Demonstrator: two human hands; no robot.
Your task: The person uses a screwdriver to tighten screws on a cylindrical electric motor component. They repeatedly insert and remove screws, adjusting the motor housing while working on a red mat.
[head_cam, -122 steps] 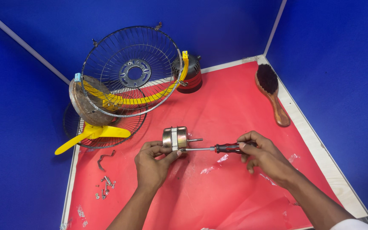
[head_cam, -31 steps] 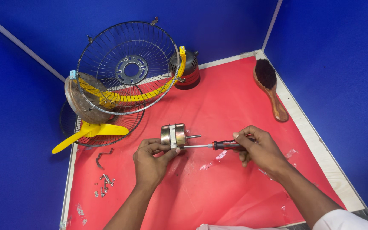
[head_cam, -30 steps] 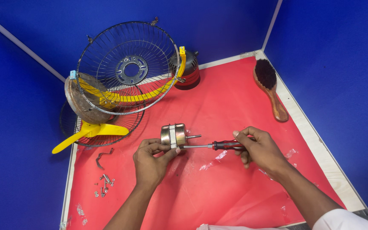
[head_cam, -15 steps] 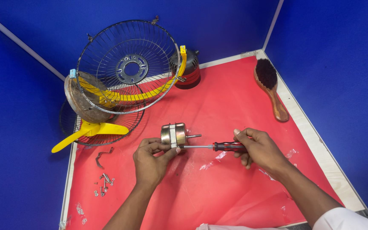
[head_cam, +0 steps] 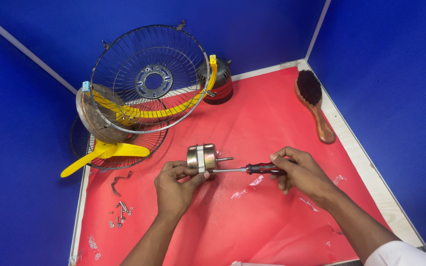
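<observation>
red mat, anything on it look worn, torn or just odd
Yes: the red mat has scuffed whitish patches below the screwdriver and near its front edge, and small screws lie scattered loose at front left.

Red-covered worktop [head_cam: 272, 216] with a pale bare edge along the right. Far left corner — wire fan guard [head_cam: 149, 79] propped tilted against a second guard [head_cam: 119, 143], yellow fan blade [head_cam: 105, 152] across it. Just beside, a red and black motor housing [head_cam: 219, 83]. Wooden brush [head_cam: 314, 103] near the right edge. Near left — bent metal clip [head_cam: 118, 180], small heap of screws [head_cam: 121, 214].
</observation>
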